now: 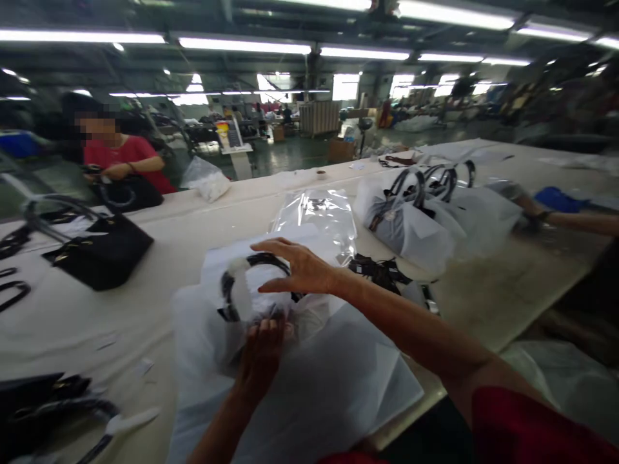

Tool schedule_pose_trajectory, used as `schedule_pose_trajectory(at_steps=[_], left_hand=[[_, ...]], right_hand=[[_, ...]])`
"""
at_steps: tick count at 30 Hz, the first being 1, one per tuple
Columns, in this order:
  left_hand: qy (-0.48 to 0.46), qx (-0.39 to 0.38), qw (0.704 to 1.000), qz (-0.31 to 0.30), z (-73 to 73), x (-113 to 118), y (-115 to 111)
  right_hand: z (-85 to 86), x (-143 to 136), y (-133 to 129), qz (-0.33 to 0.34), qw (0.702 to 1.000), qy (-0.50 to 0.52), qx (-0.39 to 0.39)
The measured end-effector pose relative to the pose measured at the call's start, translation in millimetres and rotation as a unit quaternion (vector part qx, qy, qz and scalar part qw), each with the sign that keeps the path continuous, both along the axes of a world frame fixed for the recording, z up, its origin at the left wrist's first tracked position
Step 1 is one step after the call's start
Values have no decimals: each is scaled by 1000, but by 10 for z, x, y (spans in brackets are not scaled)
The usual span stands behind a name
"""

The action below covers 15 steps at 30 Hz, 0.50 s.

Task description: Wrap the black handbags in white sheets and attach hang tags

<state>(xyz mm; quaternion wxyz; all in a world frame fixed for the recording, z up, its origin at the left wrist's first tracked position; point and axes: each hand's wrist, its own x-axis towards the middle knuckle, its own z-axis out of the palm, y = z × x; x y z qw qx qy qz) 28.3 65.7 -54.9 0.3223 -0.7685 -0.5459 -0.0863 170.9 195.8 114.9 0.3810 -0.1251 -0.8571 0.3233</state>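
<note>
A handbag wrapped in a white dust bag (309,380) lies on the long table (120,322) right in front of me. Its black handles (242,274), partly padded with white wrap, stick out of the top. My right hand (297,267) rests over the handles with fingers spread, touching the far one. Lower down, my left hand (264,357) pinches the white fabric at the bag's opening just under the handles.
A black handbag (99,251) stands at the left, more black bags (43,403) at the near left. Clear plastic bags (322,219) and several wrapped bags (411,225) lie behind. A person in red (120,161) works across the table; another arm (556,216) reaches in at right.
</note>
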Motion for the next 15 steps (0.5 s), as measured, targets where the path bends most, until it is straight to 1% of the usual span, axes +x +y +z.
schedule_pose_trajectory(at_steps=[2, 4, 5, 6, 7, 8, 9, 10, 12, 13, 15], left_hand=[[-10, -11, 1000, -20, 20, -53, 46], [-22, -3, 999, -34, 63, -91, 96], [-30, 8, 999, -38, 87, -100, 122], [-36, 18, 998, -42, 111, -102, 148], [-42, 26, 998, -42, 134, -98, 175], [-48, 33, 998, -38, 156, -89, 203], [-52, 38, 997, -33, 176, -78, 231], [-55, 40, 997, -24, 195, -67, 257], [-57, 34, 998, -8, 226, -50, 301], [-58, 30, 998, -3, 239, -47, 316], [-54, 22, 998, -10, 256, -50, 331]], right_hand=[[-81, 344, -26, -73, 996, 33, 38], [-271, 822, -49, -196, 979, 46, 29], [-411, 1100, -63, -276, 960, 41, 4], [-575, 1391, -80, -365, 930, 21, -29], [-757, 1684, -103, -448, 891, -8, -79], [-945, 1968, -135, -526, 838, -35, -141], [-1131, 2232, -178, -587, 780, -65, -204], [-1307, 2468, -235, -620, 748, -80, -225], [-1609, 2837, -384, -666, 695, -100, -253], [-1733, 2969, -469, -681, 676, -106, -262], [-1930, 3140, -629, -700, 644, -116, -285]])
